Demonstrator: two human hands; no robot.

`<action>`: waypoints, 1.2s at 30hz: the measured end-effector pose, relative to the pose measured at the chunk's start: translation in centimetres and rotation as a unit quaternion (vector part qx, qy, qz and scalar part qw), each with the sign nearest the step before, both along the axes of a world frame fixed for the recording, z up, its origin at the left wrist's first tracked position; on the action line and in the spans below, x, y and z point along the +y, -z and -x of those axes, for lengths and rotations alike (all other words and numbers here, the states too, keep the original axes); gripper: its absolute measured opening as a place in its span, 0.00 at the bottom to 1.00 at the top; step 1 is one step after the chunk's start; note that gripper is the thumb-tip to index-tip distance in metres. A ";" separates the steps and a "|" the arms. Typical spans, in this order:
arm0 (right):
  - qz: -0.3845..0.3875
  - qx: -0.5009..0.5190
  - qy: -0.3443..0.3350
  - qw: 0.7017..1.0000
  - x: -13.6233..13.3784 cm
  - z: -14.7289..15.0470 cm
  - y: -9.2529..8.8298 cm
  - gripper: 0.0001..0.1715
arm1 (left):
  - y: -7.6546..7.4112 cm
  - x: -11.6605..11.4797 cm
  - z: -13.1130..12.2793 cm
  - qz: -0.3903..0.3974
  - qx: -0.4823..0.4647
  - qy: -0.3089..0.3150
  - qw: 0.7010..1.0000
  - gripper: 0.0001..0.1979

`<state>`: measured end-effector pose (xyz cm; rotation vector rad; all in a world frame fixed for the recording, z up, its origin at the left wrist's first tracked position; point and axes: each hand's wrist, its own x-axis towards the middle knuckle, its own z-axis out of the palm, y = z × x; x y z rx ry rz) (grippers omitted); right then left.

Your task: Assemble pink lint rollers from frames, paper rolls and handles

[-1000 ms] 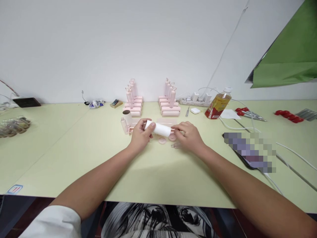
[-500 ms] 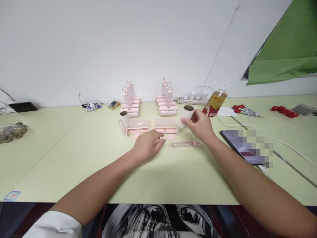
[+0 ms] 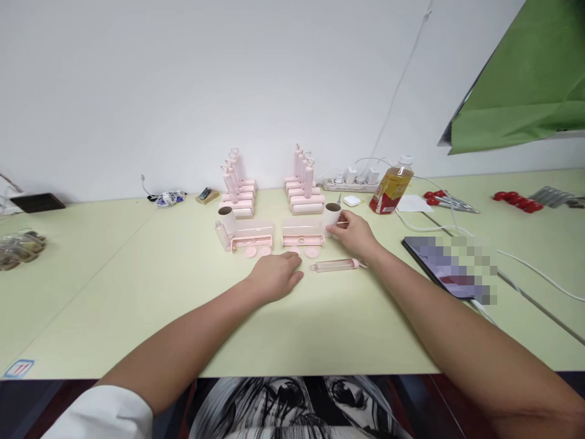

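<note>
My right hand (image 3: 356, 235) has its thumb and fingers closed around a white paper roll (image 3: 331, 224) with a brown core, which stands upright at the right end of an open pink case (image 3: 302, 241). Flat on the table lies my left hand (image 3: 276, 277), fingers stretched out, fingertips by a small pink disc (image 3: 295, 250). Between the hands, a clear pink tube handle (image 3: 336, 266) lies on its side. To the left are a second open pink case (image 3: 252, 243), another upright paper roll (image 3: 228, 222) and a clear pink tube (image 3: 222, 236) leaning beside it.
Two rows of pink roller sets (image 3: 308, 203) stand toward the wall. On the right are a drink bottle (image 3: 391, 190), a power strip (image 3: 350, 185), a phone (image 3: 445, 268), cables and red-handled tools (image 3: 450, 201). Clear packages (image 3: 21, 249) lie far left.
My right hand has moved left with the paper roll, setting it down beside the right case. My left hand has lowered slightly and flattened. A small white object behind has come into view.
</note>
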<state>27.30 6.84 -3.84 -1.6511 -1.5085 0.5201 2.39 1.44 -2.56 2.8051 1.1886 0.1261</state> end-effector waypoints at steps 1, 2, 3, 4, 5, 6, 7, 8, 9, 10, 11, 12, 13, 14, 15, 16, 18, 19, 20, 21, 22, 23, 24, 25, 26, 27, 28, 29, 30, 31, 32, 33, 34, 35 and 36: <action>0.006 -0.010 0.004 1.000 -0.2 0.0 -0.2 0.24 | 0.1 0.2 0.1 0.001 -0.005 0.002 1.000 0.14; 0.014 -0.026 0.012 1.000 -0.5 0.1 -0.4 0.26 | 0.1 0.3 0.2 0.000 -0.010 0.004 1.000 0.14; 0.023 -0.047 0.022 0.998 -0.8 0.1 -0.6 0.29 | 0.1 0.4 0.3 -0.002 -0.017 0.007 1.000 0.14; 0.033 -0.072 0.033 0.996 -1.2 0.1 -0.9 0.30 | 0.1 0.4 0.3 -0.007 -0.026 0.008 1.000 0.15; 0.045 -0.097 0.042 0.993 -1.6 0.1 -1.3 0.29 | 0.1 0.5 0.4 -0.013 -0.036 0.006 0.999 0.15; 0.059 -0.118 0.044 0.990 -2.0 0.2 -1.6 0.26 | 0.1 0.5 0.5 -0.019 -0.048 0.002 0.999 0.15; 0.077 -0.133 0.036 0.988 -2.4 0.3 -1.9 0.22 | 0.0 0.5 0.5 -0.025 -0.058 -0.004 0.998 0.16; 0.096 -0.144 0.019 0.985 -2.8 0.5 -2.1 0.20 | 0.0 0.6 0.6 -0.030 -0.068 -0.011 0.997 0.16; 0.114 -0.154 -0.005 0.982 -3.1 0.7 -2.2 0.19 | -0.1 0.6 0.7 -0.033 -0.074 -0.017 0.997 0.16; 0.127 -0.163 -0.030 0.978 -3.4 1.0 -2.3 0.21 | -0.1 0.7 0.7 -0.035 -0.078 -0.021 0.996 0.16; 0.131 -0.173 -0.052 0.975 -3.5 1.3 -2.3 0.23 | -0.1 0.8 0.8 -0.036 -0.079 -0.022 0.996 0.16; 0.130 -0.184 -0.069 0.972 -3.6 1.6 -2.3 0.24 | -0.1 0.9 0.8 -0.036 -0.078 -0.021 0.996 0.16; 0.125 -0.196 -0.081 0.969 -3.6 1.9 -2.2 0.25 | -0.1 1.1 0.9 -0.036 -0.077 -0.020 0.996 0.15; 0.119 -0.206 -0.089 0.967 -3.6 2.2 -2.1 0.25 | -0.1 1.2 0.9 -0.037 -0.076 -0.017 0.996 0.14; 0.116 -0.212 -0.094 0.966 -3.6 2.4 -2.0 0.24 | 0.0 1.3 0.9 -0.039 -0.076 -0.012 0.996 0.14; 0.117 -0.216 -0.097 0.965 -3.5 2.5 -1.9 0.23 | 0.0 1.3 0.9 -0.041 -0.076 -0.006 0.996 0.13; 0.120 -0.217 -0.101 0.963 -3.4 2.6 -1.7 0.22 | 0.1 1.5 0.9 -0.054 -0.079 -0.001 0.995 0.14; 0.120 -0.216 -0.101 0.964 -3.4 2.5 -1.7 0.21 | 0.1 1.6 0.9 -0.065 -0.080 -0.005 0.995 0.14; 0.120 -0.214 -0.101 0.964 -3.3 2.5 -1.6 0.21 | 0.1 1.6 0.9 -0.077 -0.080 -0.013 0.994 0.14; 0.120 -0.213 -0.102 0.964 -3.3 2.4 -1.6 0.20 | 0.1 1.7 0.8 -0.090 -0.078 -0.025 0.993 0.13; 0.119 -0.213 -0.103 0.964 -3.4 2.4 -1.6 0.20 | 0.1 1.9 0.7 -0.098 -0.073 -0.037 0.992 0.13; 0.118 -0.214 -0.102 0.964 -3.4 2.3 -1.6 0.20 | 0.1 2.0 0.7 -0.102 -0.066 -0.045 0.992 0.12; 0.118 -0.215 -0.102 0.964 -3.4 2.3 -1.5 0.20 | 0.1 2.1 0.6 -0.100 -0.057 -0.050 0.992 0.12; 0.119 -0.215 -0.101 0.964 -3.4 2.4 -1.5 0.20 | 0.1 2.3 0.4 -0.095 -0.046 -0.053 0.993 0.12; 0.119 -0.215 -0.101 0.964 -3.4 2.4 -1.5 0.20 | 0.2 2.4 0.3 -0.088 -0.034 -0.054 0.994 0.13; 0.120 -0.214 -0.101 0.964 -3.4 2.5 -1.5 0.19 | 0.2 2.5 0.2 -0.082 -0.022 -0.054 0.995 0.13; 0.122 -0.212 -0.101 0.964 -3.4 2.5 -1.5 0.19 | 0.3 2.7 0.1 -0.078 -0.013 -0.054 0.995 0.14; 0.124 -0.211 -0.101 0.964 -3.4 2.6 -1.5 0.19 | 0.4 2.8 0.0 -0.077 -0.007 -0.053 0.996 0.14; 0.125 -0.209 -0.101 0.964 -3.4 2.6 -1.5 0.19 | 0.5 2.9 -0.1 -0.079 -0.002 -0.051 0.996 0.15; 0.127 -0.208 -0.101 0.964 -3.4 2.7 -1.5 0.19 | 0.7 3.0 -0.1 -0.083 0.001 -0.046 0.996 0.15; 0.130 -0.207 -0.100 0.964 -3.4 2.7 -1.5 0.18 | 0.8 3.1 -0.1 -0.089 0.003 -0.039 0.995 0.15; 0.132 -0.207 -0.100 0.964 -3.4 2.7 -1.5 0.18 | 0.9 3.2 -0.2 -0.097 0.005 -0.032 0.995 0.15; 0.133 -0.207 -0.099 0.964 -3.4 2.7 -1.6 0.18 | 1.1 3.3 -0.2 -0.106 0.007 -0.024 0.994 0.14; 0.135 -0.206 -0.100 0.964 -3.4 2.7 -1.6 0.18 | 1.2 3.4 -0.1 -0.114 0.008 -0.017 0.993 0.14; 0.137 -0.206 -0.101 0.964 -3.4 2.7 -1.6 0.18 | 1.3 3.5 -0.1 -0.121 0.006 -0.015 0.993 0.14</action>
